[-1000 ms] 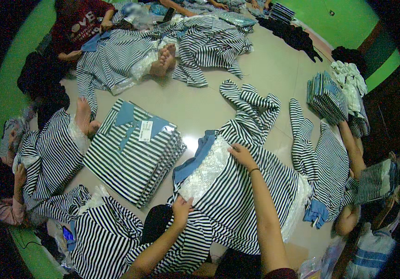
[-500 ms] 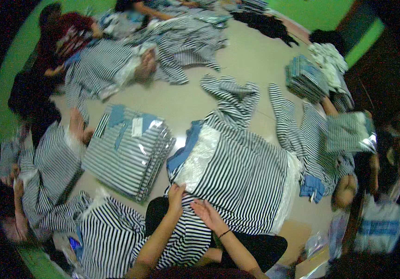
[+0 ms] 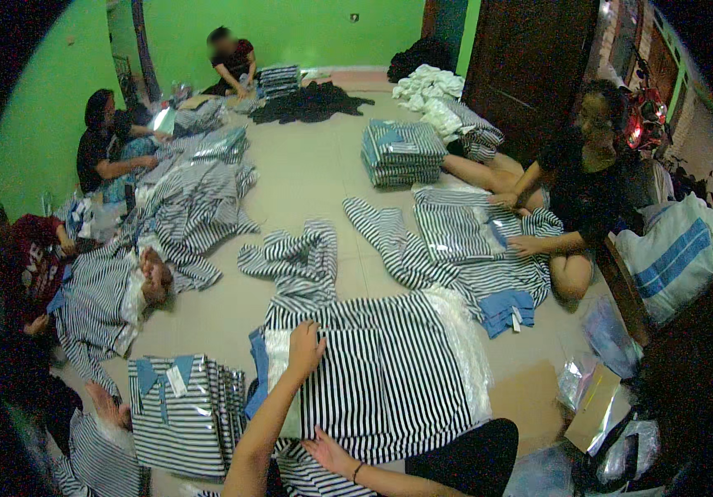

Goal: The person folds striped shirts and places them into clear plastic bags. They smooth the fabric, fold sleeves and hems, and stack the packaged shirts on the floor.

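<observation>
While the left hand [image 3: 305, 351] touches the shirt [image 3: 398, 381], its grip unclear, the right hand [image 3: 332, 456] spreads its fingers at the near edge. The stack [image 3: 178, 439] bears an unreadable white tag [image 3: 177, 380] toward its far edge.

Black-and-white striped long-sleeved top [image 3: 381, 381], spread mostly flat on the pale tile floor [image 3: 315, 166]. Blue collar [image 3: 259, 358] points left, white lacy hem [image 3: 466, 352]'s off to the right, far sleeve [image 3: 315, 257]'s kinda bunched up.

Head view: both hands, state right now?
Left hand: on the striped shirt, fingers bent; whether it grips cannot be told.
Right hand: fingers at the shirt's near edge; whether it pinches cannot be told.
</observation>
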Demonstrator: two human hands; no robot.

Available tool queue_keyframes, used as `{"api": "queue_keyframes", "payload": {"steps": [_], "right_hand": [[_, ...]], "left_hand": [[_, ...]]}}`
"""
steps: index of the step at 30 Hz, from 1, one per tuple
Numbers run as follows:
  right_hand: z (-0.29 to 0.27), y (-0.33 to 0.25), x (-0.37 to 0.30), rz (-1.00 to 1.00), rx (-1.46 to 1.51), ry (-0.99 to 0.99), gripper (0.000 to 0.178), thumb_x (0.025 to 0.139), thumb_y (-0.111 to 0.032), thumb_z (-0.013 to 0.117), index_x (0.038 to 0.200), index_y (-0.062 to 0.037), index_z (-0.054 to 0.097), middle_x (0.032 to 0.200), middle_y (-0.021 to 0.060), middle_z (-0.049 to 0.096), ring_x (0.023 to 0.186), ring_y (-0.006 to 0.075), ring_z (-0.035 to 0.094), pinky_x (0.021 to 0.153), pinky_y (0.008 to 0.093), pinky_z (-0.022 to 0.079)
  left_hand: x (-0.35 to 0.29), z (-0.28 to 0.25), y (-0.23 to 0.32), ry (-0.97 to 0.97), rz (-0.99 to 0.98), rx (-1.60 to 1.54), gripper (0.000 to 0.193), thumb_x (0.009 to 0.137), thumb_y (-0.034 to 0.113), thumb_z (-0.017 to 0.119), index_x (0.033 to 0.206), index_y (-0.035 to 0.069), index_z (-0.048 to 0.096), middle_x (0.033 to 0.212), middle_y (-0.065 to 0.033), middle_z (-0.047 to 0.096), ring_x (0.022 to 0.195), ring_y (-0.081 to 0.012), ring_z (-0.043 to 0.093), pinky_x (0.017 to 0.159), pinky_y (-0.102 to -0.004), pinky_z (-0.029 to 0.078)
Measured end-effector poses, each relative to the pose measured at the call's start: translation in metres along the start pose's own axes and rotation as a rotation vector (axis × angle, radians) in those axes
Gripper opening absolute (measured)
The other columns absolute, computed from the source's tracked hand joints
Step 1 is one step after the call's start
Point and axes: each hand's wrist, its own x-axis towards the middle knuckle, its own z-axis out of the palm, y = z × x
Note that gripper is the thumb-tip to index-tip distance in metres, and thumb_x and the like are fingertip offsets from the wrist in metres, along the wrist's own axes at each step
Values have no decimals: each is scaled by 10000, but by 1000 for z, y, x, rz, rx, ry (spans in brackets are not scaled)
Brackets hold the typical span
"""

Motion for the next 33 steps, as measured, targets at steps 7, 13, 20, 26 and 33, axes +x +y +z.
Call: {"api": "queue_keyframes", "payload": {"steps": [7, 13, 20, 26, 33], "right_hand": [[-16, 2, 7, -409, -999, -209, 655, 797, -363, 506, 1224, 5, 173, 1225, 203, 292, 1122, 298, 334, 930, 417, 282], [8, 6, -3, -150, -463, 442, 572, 755, -289, 575, 1143, -8, 263, 1089, 166, 360, 950, 255, 400, 818, 365, 377], [1, -61, -42, -532, -760, 512, 417, 717, -219, 597, 1028, 11, 443, 915, 87, 506, 729, 155, 505, 591, 271, 456], [-8, -128, -87, -485, -44, 43, 466, 786, -305, 507, 1147, -42, 375, 1117, 132, 461, 1055, 248, 439, 900, 369, 363], [-15, -130, -85, -715, -415, 163, 523, 736, -69, 509, 1207, -59, 282, 1108, 117, 446, 991, 246, 469, 814, 367, 423]], "left_hand": [[40, 15, -85, -843, -110, 11, 497, 667, 435, 588, 948, 26, 561, 919, -165, 569, 865, -286, 539, 755, -358, 424], [44, 10, -79, -942, -176, 108, 574, 671, 477, 571, 1017, 21, 539, 986, -175, 552, 919, -308, 521, 794, -362, 407], [31, -47, -58, -618, -323, -179, 476, 659, 408, 629, 884, -10, 582, 832, -176, 590, 769, -266, 573, 677, -331, 432], [-26, -39, -7, -372, -521, -319, 528, 679, 387, 622, 939, -65, 538, 879, -203, 571, 807, -270, 556, 696, -332, 428], [-53, -29, 76, -269, -317, -100, 320, 688, 217, 612, 910, 7, 515, 803, -171, 571, 767, -310, 550, 660, -375, 432]]}}
